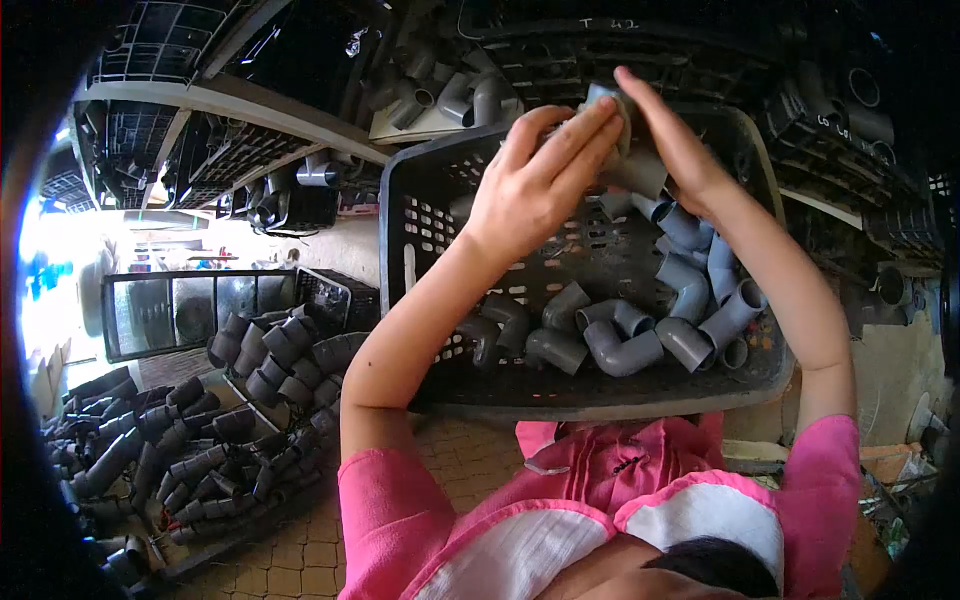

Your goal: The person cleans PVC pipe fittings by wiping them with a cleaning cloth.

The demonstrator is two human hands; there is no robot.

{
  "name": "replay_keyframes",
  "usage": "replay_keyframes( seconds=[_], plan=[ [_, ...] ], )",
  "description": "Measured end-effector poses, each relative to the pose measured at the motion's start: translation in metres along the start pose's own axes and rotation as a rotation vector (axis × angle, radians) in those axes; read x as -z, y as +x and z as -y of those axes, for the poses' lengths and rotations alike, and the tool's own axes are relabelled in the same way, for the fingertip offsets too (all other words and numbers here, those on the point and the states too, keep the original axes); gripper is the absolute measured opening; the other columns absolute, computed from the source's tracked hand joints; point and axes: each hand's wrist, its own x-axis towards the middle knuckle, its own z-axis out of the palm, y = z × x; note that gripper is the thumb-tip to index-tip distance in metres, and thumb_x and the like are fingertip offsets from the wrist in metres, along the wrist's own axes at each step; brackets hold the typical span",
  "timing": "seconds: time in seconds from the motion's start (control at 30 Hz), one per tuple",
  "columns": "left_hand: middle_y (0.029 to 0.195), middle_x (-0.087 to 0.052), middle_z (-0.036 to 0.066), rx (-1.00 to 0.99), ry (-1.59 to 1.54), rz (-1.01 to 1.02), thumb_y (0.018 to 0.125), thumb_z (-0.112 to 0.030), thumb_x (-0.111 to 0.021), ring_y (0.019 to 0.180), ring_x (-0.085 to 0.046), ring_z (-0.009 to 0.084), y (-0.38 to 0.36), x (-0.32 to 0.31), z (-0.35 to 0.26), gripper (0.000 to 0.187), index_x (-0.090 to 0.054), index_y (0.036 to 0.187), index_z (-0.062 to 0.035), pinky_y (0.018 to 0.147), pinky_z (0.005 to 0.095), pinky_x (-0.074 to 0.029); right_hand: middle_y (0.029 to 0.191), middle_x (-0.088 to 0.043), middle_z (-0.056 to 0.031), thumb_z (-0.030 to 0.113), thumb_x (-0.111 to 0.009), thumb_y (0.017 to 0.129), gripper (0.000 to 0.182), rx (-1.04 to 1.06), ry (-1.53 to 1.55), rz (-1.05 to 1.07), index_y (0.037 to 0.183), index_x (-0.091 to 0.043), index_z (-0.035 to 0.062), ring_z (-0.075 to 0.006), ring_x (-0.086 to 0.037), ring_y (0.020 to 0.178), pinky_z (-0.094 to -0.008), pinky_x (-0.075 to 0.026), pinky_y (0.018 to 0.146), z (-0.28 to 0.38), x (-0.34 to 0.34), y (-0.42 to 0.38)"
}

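Observation:
My left hand [540, 180] is closed around a grey pipe fitting [640, 174], probably an elbow, above the far side of a black plastic crate [590, 412]. Something pale [604, 94], perhaps a cloth, shows at its fingertips. My right hand [672, 140] is held flat with its fingers stretched, its palm against or very near the fitting; its thumb is hidden. Several grey pipe elbows [625, 352] lie loose in the crate below, mostly along its near and right sides.
A large heap of grey pipe fittings [210, 450] covers the floor at left. Shelves with black crates [830, 150] stand behind and at right. More elbows [470, 98] sit on a board beyond the crate. A metal shelf beam [240, 112] runs across the upper left.

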Motion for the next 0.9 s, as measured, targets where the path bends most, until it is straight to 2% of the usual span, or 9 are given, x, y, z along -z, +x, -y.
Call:
replay_keyframes(
  seconds=[0.03, 0.13, 0.23, 0.47, 0.53, 0.63, 0.73, 0.77, 0.9],
  plan=[
    [0.134, -0.057, 0.005, -0.01, -0.007, 0.01, 0.073, -0.008, -0.063, 0.104, -0.057, 0.0238, -0.001, -0.002, -0.003, 0.051, -0.064, 0.124, -0.0049, 0.091, 0.0318, -0.052, 0.133, -0.053, -0.0139, 0.058, -0.04, 0.099, 0.065, 0.01, -0.03, -0.003, 0.143, -0.044, 0.0109, -0.0204, -0.058, 0.117, -0.0359, -0.048, 0.098, -0.001, 0.008, 0.002],
    [0.133, -0.057, 0.005, -0.052, -0.028, 0.083, 0.073, -0.009, -0.063, 0.102, -0.057, 0.0224, -0.002, -0.007, -0.013, 0.051, -0.064, 0.124, -0.005, 0.091, 0.0305, -0.053, 0.134, -0.053, -0.0133, 0.059, -0.04, 0.099, 0.066, -0.038, 0.109, 0.109, 0.143, -0.044, 0.0113, -0.0191, -0.056, 0.119, -0.0363, -0.046, 0.1, -0.006, 0.025, 0.016],
    [0.13, -0.061, 0.005, -0.086, -0.018, 0.034, 0.069, -0.007, -0.067, 0.1, -0.058, 0.0228, 0.004, -0.003, 0.004, 0.053, -0.065, 0.122, -0.0061, 0.088, 0.0314, -0.053, 0.14, -0.05, -0.0093, 0.059, -0.038, 0.1, 0.068, 0.025, -0.048, 0.048, 0.152, -0.034, 0.015, -0.0182, -0.048, 0.129, -0.0356, -0.039, 0.108, 0.001, 0.0, -0.006],
    [0.121, -0.062, 0.009, 0.031, -0.159, 0.047, 0.07, -0.002, -0.073, 0.095, -0.062, 0.0259, -0.002, -0.007, -0.011, 0.053, -0.067, 0.122, -0.0083, 0.081, 0.0356, -0.055, 0.121, -0.062, -0.0121, 0.058, -0.036, 0.1, 0.065, 0.089, 0.182, 0.0, 0.129, -0.054, 0.003, -0.0208, -0.061, 0.112, -0.0363, -0.046, 0.101, -0.005, 0.02, 0.013],
    [0.113, -0.061, 0.009, -0.056, -0.153, 0.041, 0.067, -0.004, -0.073, 0.095, -0.062, 0.0251, -0.002, -0.012, -0.017, 0.054, -0.069, 0.12, -0.0101, 0.079, 0.0332, -0.056, 0.095, -0.064, -0.014, 0.064, -0.034, 0.097, 0.066, 0.012, 0.429, -0.024, 0.114, -0.054, 0.0029, -0.0269, -0.068, 0.08, -0.0368, -0.057, 0.069, 0.002, 0.02, 0.021],
    [0.112, -0.06, 0.008, -0.139, -0.099, 0.032, 0.066, -0.005, -0.073, 0.093, -0.061, 0.0236, 0.002, -0.008, -0.005, 0.057, -0.068, 0.121, -0.0121, 0.076, 0.0331, -0.057, 0.123, -0.062, -0.0132, 0.057, -0.034, 0.101, 0.064, 0.055, 0.384, 0.063, 0.128, -0.055, 0.0028, -0.0205, -0.061, 0.112, -0.0363, -0.045, 0.102, -0.011, 0.02, 0.021],
    [0.114, -0.057, 0.005, -0.014, 0.008, -0.039, 0.071, -0.007, -0.066, 0.094, -0.06, 0.0212, 0.006, -0.006, 0.009, 0.053, -0.065, 0.123, -0.0101, 0.078, 0.0305, -0.055, 0.115, -0.065, -0.0145, 0.055, -0.034, 0.101, 0.063, 0.05, 0.381, -0.117, 0.125, -0.057, 0.0018, -0.0216, -0.063, 0.11, -0.0365, -0.046, 0.101, -0.003, -0.005, 0.004],
    [0.111, -0.061, 0.007, 0.027, -0.051, -0.038, 0.067, -0.002, -0.071, 0.092, -0.061, 0.0242, 0.006, -0.005, 0.007, 0.056, -0.067, 0.122, -0.0104, 0.079, 0.0358, -0.053, 0.114, -0.066, -0.0141, 0.055, -0.036, 0.1, 0.061, 0.078, 0.395, -0.105, 0.12, -0.059, 0.002, -0.0229, -0.064, 0.107, -0.0359, -0.047, 0.1, -0.008, -0.003, 0.005],
    [0.11, -0.062, 0.007, -0.123, -0.109, 0.014, 0.067, -0.003, -0.071, 0.092, -0.061, 0.0228, 0.004, -0.009, -0.016, 0.053, -0.069, 0.12, -0.009, 0.079, 0.0345, -0.054, 0.117, -0.065, -0.0114, 0.056, -0.037, 0.099, 0.06, 0.157, 0.394, 0.069, 0.118, -0.059, 0.0031, -0.0236, -0.066, 0.103, -0.0363, -0.049, 0.096, -0.024, 0.017, 0.017]
  ],
)
